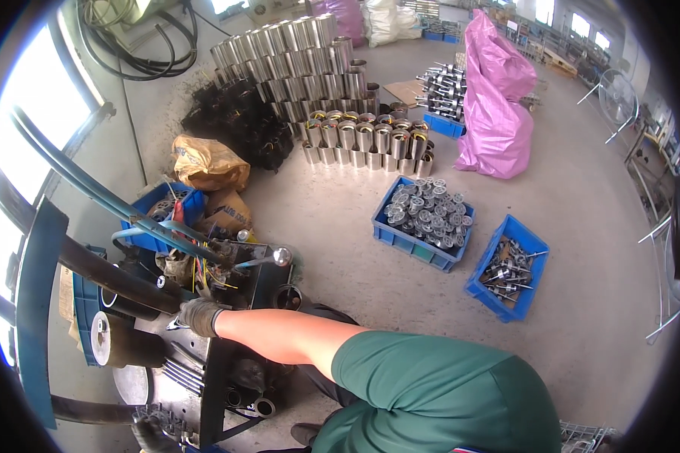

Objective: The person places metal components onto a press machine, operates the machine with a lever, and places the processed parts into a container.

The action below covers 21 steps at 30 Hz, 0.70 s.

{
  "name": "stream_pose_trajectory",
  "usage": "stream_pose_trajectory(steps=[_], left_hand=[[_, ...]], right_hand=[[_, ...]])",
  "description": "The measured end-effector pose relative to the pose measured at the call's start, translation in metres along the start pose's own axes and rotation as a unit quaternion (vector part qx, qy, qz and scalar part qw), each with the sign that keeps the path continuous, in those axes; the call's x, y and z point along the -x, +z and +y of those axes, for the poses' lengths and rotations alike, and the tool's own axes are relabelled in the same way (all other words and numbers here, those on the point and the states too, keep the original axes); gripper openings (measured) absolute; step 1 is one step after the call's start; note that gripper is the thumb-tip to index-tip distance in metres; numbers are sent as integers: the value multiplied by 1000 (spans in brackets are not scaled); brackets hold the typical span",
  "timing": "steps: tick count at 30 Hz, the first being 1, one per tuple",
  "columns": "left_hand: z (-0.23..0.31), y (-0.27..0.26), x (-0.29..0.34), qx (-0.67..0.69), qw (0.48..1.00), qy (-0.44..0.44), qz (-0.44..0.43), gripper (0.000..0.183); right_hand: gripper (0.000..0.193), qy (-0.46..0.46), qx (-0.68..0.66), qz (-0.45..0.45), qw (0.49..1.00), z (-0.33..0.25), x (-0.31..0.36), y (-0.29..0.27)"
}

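My right hand (199, 317), in a dark grey work glove, reaches across to a metal workbench (193, 349) under a blue press-like frame (39, 302). Its fingers are curled at a small shiny metal piece (175, 323), whose kind I cannot make out. Low at the picture's edge, my left hand (153, 436), also gloved, is beside a cluster of small metal parts (159, 417); its fingers are mostly hidden. Between the hands lie several thin metal rods (183, 376) and a thick dark cylinder with a pale end face (104, 340).
A lever with a silver ball knob (282, 257) juts out beyond my right hand. Blue crates hold round metal end covers (431, 215) and shafted rotors (510, 268). Stacked steel cylinders (302, 68), a pink sack (495, 113) and a standing fan (618, 98) are farther off.
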<state>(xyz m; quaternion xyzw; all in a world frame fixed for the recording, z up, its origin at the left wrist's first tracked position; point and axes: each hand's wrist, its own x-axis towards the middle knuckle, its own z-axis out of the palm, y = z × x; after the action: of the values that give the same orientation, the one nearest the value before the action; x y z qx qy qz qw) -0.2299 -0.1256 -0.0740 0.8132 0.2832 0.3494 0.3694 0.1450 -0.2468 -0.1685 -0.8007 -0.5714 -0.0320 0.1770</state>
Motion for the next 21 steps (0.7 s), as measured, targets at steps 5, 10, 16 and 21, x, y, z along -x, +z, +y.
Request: stream_pose_trajectory(steps=[5, 10, 16, 21], left_hand=[[43, 9, 4, 336, 939, 66, 33, 31], [78, 60, 14, 168, 966, 99, 169, 30], [57, 111, 13, 293, 936, 58, 184, 35], [37, 159, 39, 345, 936, -36, 62, 42]], right_hand=[[28, 15, -159, 201, 966, -22, -1, 4], [14, 77, -863, 66, 495, -110, 23, -22], [17, 205, -947, -40, 244, -134, 72, -35], [11, 194, -922, 53, 330, -127, 63, -4]])
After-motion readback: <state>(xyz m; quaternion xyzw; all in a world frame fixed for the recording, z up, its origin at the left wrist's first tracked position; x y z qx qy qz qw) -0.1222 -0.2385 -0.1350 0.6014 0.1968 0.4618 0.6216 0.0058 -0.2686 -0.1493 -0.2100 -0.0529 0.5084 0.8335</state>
